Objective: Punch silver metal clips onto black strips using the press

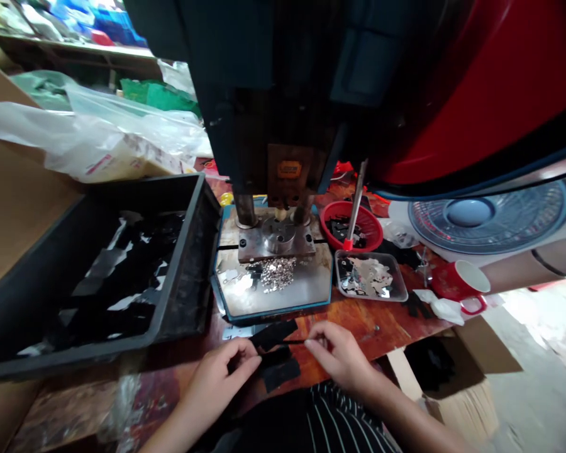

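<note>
My left hand [226, 371] pinches the left end of a thin black strip [290, 342] near the table's front edge. The strip's right end is between the fingers of my right hand [337, 352]. Black fabric pieces [282, 374] lie on the table between and below my hands. Just beyond them stands a press with a round metal die [278, 234] on its base plate [245, 299]. A pile of small shiny metal pieces [278, 274] rests on that plate, in front of the die.
A black crate [195, 251] holding dark pieces stands left. Right of the press are a red basket [376, 234], a clear tray [399, 290] of metal parts, a red mug [453, 282] and a fan [490, 217]. An open carton [495, 352] sits lower right.
</note>
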`<state>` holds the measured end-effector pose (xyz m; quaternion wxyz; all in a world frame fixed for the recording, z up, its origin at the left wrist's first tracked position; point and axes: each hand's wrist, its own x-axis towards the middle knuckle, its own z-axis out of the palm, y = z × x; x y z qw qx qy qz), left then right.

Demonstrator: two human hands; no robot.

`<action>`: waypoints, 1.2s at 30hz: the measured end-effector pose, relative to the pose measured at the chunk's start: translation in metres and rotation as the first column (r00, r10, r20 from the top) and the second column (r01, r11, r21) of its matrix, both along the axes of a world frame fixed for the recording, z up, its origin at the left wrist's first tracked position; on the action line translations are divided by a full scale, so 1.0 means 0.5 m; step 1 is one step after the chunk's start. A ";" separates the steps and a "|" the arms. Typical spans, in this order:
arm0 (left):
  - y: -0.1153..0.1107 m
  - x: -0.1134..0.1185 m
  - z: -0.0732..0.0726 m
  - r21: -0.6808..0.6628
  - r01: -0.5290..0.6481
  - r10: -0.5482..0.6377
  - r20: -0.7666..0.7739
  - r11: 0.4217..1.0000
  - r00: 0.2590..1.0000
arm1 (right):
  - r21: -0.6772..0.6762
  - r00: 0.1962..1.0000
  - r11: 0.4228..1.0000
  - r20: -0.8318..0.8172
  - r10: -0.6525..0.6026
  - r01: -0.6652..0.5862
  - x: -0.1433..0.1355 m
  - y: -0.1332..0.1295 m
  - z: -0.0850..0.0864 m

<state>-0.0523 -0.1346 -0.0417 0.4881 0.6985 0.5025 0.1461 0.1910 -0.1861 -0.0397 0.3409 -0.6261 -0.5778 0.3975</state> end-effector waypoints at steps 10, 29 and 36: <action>0.026 0.108 0.053 -0.159 -0.124 0.163 0.261 0.980 0.952 | -0.432 0.451 0.851 -0.722 -0.524 0.298 0.040 0.023 0.066; 0.043 0.127 0.077 -0.496 -0.271 0.476 0.352 0.825 0.806 | 0.310 0.723 0.743 0.199 -0.661 0.594 0.260 0.089 0.068; 0.040 0.129 0.099 -0.591 -0.254 0.570 0.439 0.766 0.695 | -0.054 0.963 0.995 -0.252 -0.094 0.083 0.009 0.065 0.057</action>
